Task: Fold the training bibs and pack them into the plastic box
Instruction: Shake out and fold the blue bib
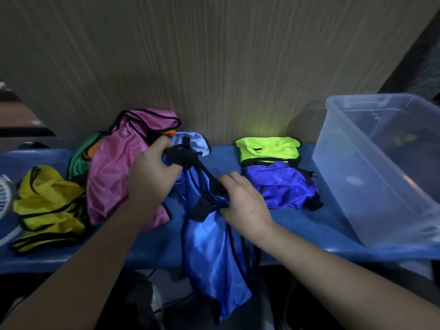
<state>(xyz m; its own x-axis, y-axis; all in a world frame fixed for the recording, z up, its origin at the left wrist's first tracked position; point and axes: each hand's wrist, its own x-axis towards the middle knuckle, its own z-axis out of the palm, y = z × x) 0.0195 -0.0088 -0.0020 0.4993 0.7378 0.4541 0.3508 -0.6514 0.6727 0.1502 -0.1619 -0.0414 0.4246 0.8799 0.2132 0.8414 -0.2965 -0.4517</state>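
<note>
A shiny blue bib point(209, 248) with black trim hangs over the front edge of the blue table point(297, 229). My left hand point(152, 172) grips its bunched black-trimmed top end. My right hand point(242, 198) pinches the same bib lower down at its black edge. Left of my hands lies a loose heap: a pink bib point(114, 167), a green bib point(81, 158), a bit of orange, and a yellow bib point(47, 206). A neon-green bib point(269, 148) and a purple bib point(283, 186) lie folded to the right. The clear plastic box point(376, 172) stands at the far right, open.
A wood-grain wall panel point(214, 67) rises directly behind the table. A white fan-like object point(4, 194) sits at the left edge. Cables and dark items lie on the floor under the table's front edge.
</note>
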